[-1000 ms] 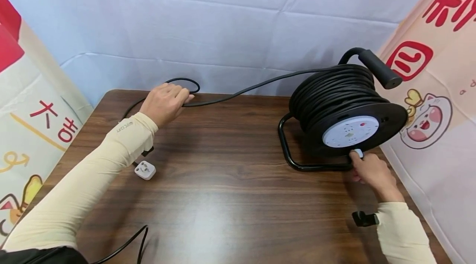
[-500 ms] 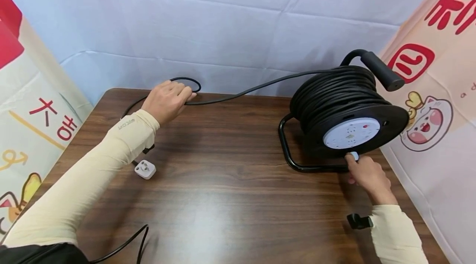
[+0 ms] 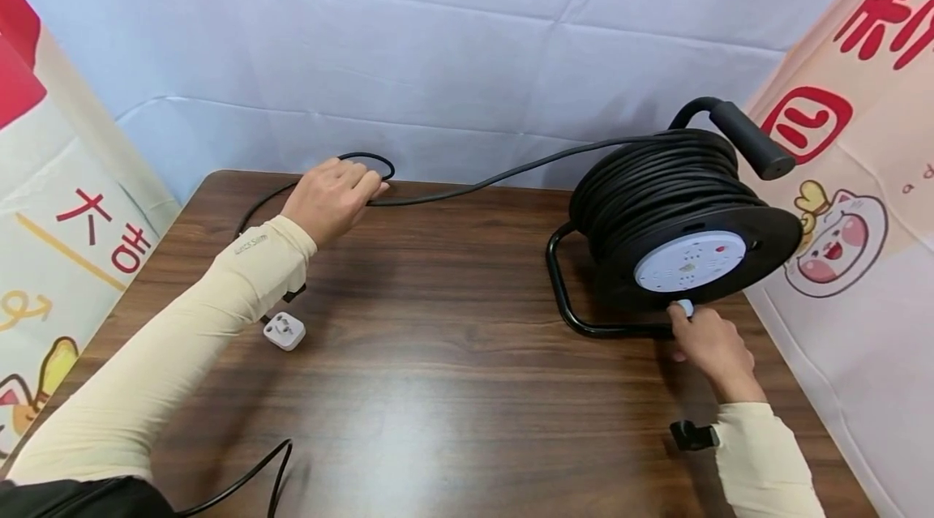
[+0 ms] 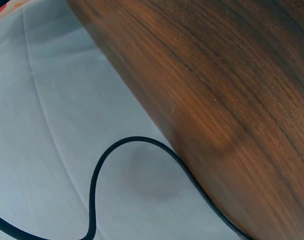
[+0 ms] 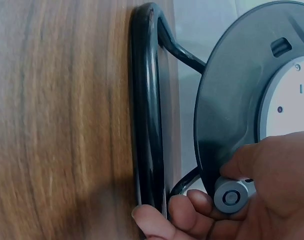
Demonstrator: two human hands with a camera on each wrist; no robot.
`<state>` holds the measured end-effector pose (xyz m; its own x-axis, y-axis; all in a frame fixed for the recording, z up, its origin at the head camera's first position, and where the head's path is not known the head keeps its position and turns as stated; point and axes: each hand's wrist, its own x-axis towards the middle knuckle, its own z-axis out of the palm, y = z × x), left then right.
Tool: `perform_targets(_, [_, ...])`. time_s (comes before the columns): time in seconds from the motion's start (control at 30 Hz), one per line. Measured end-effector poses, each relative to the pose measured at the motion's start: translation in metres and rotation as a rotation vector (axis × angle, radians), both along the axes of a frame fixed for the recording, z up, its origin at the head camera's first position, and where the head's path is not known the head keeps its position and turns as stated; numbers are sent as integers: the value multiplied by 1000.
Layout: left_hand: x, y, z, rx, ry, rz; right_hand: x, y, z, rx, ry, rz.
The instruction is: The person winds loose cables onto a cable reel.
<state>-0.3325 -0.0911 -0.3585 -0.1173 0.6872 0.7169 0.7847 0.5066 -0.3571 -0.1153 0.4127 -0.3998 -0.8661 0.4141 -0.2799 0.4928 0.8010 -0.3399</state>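
Cable (image 3: 511, 172) stretches between the two hands, and this line, we judge, is the relation that matters most. It leaves the top of the coil on the reel (image 3: 674, 214), which stands at the right of the table (image 3: 467, 380), and it runs leftward with a small sag to the left hand (image 3: 332, 198), well apart, near the far edge. Its long direction is thus across the table, while the reel turns its round face, with the white panel (image 3: 689, 260), to the near side. The right hand (image 3: 711, 348) is much the nearer one to the reel. We see it closed narrowly on the knob (image 5: 231, 195) at the low edge of this face, the thumb above and the fingers curled below; whether a fingertip also touches the frame (image 5: 147, 110), we cannot tell. The left hand is closed over the cable, its knuckles up; how tight is this hold, we cannot say. Beyond it the cable makes a loop, and the plug (image 3: 284, 331) lies beside the left forearm.
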Motion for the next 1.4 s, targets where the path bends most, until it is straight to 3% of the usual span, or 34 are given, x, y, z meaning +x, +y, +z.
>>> perform_targets(0.2, [0, 3, 2, -34, 13, 7, 0, -6, -2, 12, 4, 5])
perform_targets(0.83, [-4, 9, 1, -5, 2, -36, -1, -20, -8, 8, 28, 28])
perform_targets(1.4, [0, 19, 1, -10, -13, -63, -2, -32, -13, -24, 72, 54])
